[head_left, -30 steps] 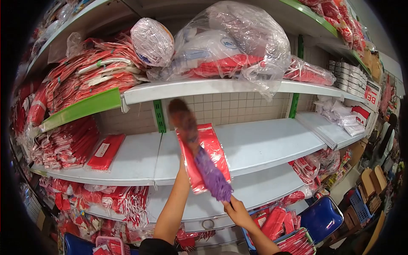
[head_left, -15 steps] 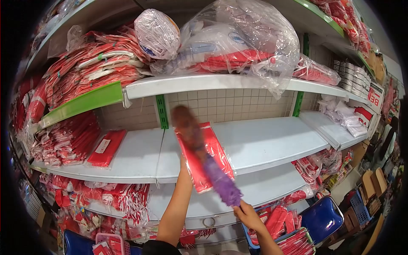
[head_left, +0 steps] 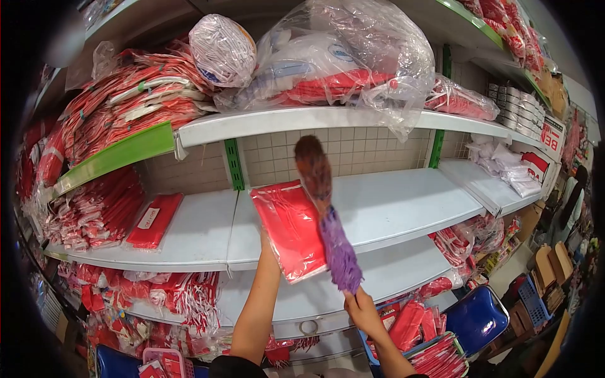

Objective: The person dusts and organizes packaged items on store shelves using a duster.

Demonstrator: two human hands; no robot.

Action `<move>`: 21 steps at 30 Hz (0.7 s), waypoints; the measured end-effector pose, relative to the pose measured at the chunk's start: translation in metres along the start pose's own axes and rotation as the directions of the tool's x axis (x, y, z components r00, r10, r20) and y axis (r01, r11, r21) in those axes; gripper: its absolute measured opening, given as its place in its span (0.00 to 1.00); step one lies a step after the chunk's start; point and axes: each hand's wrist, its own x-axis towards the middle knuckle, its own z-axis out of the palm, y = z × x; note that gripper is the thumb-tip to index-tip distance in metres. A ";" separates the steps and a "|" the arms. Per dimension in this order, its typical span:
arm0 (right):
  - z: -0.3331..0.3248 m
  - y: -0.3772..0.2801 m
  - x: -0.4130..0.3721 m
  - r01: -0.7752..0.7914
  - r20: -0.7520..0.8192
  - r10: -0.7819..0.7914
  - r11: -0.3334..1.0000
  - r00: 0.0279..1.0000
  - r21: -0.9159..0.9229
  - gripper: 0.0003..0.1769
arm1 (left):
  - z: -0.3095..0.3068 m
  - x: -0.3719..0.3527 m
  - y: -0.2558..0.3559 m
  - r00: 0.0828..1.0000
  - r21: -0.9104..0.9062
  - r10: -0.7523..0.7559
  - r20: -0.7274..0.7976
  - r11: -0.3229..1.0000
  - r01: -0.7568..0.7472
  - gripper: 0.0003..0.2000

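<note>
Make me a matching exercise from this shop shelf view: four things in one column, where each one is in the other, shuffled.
Things:
1 duster
2 red packet
3 blue chair
4 big clear bag

Places:
A on the upper shelf
B in the right hand
C low at the right
D in the left hand

Pairs: 1-B, 2-D, 3-C, 4-A

The right hand point(head_left: 360, 309) and both forearms were bare. A black fabric sleeve point(head_left: 234, 366) covered the left upper arm, with the same dark cloth at the right elbow.
</note>
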 end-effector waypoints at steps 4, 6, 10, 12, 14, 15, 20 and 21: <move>-0.010 -0.012 0.015 0.076 0.189 -0.078 0.997 0.979 0.021 0.14 | -0.006 0.003 0.000 0.996 -0.035 -0.024 -0.084 0.999 0.021 0.17; -0.023 -0.022 0.020 0.091 0.342 -0.102 0.995 0.934 0.049 0.14 | -0.004 0.003 0.001 0.995 -0.037 -0.026 -0.095 0.999 0.022 0.17; -0.039 -0.023 0.047 0.201 -0.028 -0.209 0.965 0.978 -0.168 0.12 | 0.000 0.001 0.000 0.995 -0.027 -0.018 -0.099 1.000 0.016 0.17; -0.051 -0.025 0.066 0.251 -0.162 -0.351 0.862 0.922 -0.440 0.14 | 0.004 -0.001 0.000 0.994 -0.023 -0.011 -0.105 1.000 0.008 0.17; -0.059 -0.038 0.079 0.184 -0.224 -0.384 0.778 0.895 -0.601 0.16 | 0.007 -0.003 0.001 0.993 0.007 0.010 -0.122 1.000 -0.009 0.16; -0.063 -0.048 0.082 0.118 -0.239 -0.339 0.765 0.910 -0.633 0.17 | 0.008 -0.003 0.001 0.991 0.023 0.020 -0.130 1.000 -0.017 0.16; -0.053 -0.078 0.083 -0.033 -0.244 -0.303 0.565 0.921 -0.824 0.32 | 0.002 0.005 -0.003 0.980 0.084 0.105 -0.170 0.992 -0.092 0.20; -0.044 -0.089 0.077 0.029 -0.241 -0.373 0.591 0.896 -0.806 0.35 | 0.003 0.006 -0.004 0.974 0.112 0.118 -0.195 0.989 -0.097 0.21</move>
